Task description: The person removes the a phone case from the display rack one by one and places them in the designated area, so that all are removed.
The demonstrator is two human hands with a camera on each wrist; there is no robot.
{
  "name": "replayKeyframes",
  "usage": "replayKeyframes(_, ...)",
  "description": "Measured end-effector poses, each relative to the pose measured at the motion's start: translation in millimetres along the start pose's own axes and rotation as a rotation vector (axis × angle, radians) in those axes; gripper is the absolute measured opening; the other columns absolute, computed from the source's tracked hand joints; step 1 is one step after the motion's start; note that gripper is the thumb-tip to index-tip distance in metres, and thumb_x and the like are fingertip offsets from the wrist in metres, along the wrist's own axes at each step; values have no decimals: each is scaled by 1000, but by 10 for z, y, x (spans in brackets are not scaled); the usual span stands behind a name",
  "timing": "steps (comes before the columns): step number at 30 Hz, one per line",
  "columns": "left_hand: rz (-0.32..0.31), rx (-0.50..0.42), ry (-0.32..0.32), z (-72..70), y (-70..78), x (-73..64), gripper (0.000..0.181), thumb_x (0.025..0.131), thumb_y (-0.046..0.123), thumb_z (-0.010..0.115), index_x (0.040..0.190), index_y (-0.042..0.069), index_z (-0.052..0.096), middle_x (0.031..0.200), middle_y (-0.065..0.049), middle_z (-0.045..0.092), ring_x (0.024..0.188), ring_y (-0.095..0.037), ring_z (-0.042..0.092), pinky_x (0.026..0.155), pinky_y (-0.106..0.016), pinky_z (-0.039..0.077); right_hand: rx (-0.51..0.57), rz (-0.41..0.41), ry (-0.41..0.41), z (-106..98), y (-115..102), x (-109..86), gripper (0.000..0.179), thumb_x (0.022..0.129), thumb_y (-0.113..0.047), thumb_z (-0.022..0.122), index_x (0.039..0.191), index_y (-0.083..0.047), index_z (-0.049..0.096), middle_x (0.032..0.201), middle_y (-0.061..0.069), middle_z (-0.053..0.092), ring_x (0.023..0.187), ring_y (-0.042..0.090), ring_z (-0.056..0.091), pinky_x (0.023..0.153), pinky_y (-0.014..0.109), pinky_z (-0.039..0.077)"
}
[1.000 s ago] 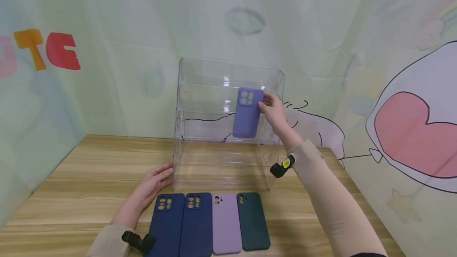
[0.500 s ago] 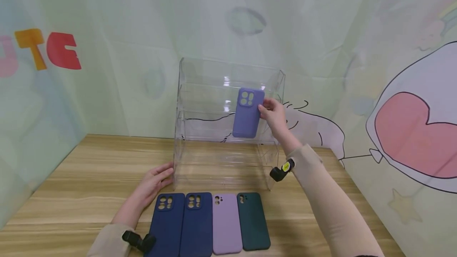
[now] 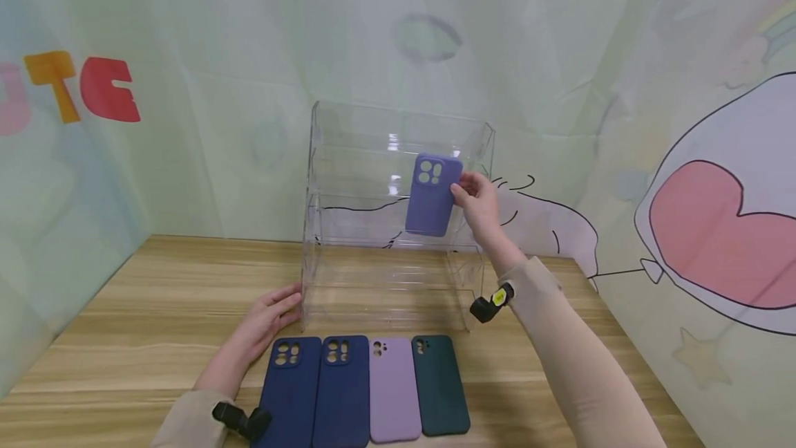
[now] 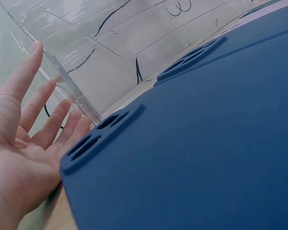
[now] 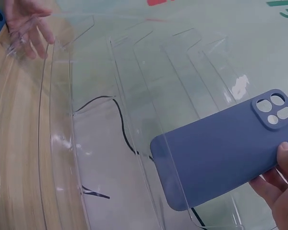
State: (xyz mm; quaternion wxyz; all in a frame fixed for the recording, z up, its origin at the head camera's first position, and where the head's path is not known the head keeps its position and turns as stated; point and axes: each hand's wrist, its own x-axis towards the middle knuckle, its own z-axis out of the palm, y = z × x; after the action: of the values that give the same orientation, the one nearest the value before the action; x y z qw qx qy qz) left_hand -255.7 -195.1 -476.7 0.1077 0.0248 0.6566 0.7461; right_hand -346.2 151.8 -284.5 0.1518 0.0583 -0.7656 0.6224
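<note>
My right hand (image 3: 480,206) pinches a lavender-blue phone case (image 3: 432,206) by its right edge, thumb in front and fingers behind. The case stands nearly upright at a middle tier of a clear acrylic display rack (image 3: 392,318), on its right side. In the right wrist view the case's lower end (image 5: 170,177) overlaps a clear tier front. My left hand (image 3: 266,320) rests at the rack's lower left side with straight, spread fingers; the left wrist view shows its open palm (image 4: 29,163) beside a navy phone case (image 4: 182,158).
Two navy phone cases, the left one (image 3: 289,393) and the right one (image 3: 343,393), lie in a row with a light purple case (image 3: 394,393) and a dark green case (image 3: 442,389) in front of the rack. A printed curtain (image 3: 224,88) hangs behind the wooden table (image 3: 155,323).
The right hand has slid slightly down along the edge of the lavender-blue phone case, and the case's lower end is now slightly higher. The left hand stays in place.
</note>
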Motion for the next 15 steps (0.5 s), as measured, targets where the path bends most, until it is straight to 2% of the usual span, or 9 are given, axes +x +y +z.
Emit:
replayKeyframes(7, -2, -11, 6, 9, 3, 10, 67, 102, 23, 53, 151, -9, 20, 159, -16, 22, 102, 13, 53, 92, -15, 48, 76, -74, 14, -113, -90, -79, 26, 97, 0, 55, 122, 9, 55, 95, 1, 57, 88, 8, 57, 78, 19, 55)
replayKeyframes(10, 3, -17, 9, 4, 3, 9, 67, 102, 23, 55, 150, -9, 21, 157, -13, 26, 104, 11, 54, 92, -16, 49, 103, -67, 26, -169, -147, -123, 26, 96, 1, 57, 120, 10, 56, 93, 1, 57, 85, 7, 57, 75, 18, 56)
replayKeyframes(15, 8, -10, 1, -22, 10, 8, 69, 102, 25, 55, 151, -9, 20, 159, -14, 23, 104, 11, 53, 92, -15, 48, 90, -17, 20, -282, -181, -208, 26, 95, 1, 59, 119, 11, 56, 92, 2, 58, 82, 7, 57, 73, 19, 57)
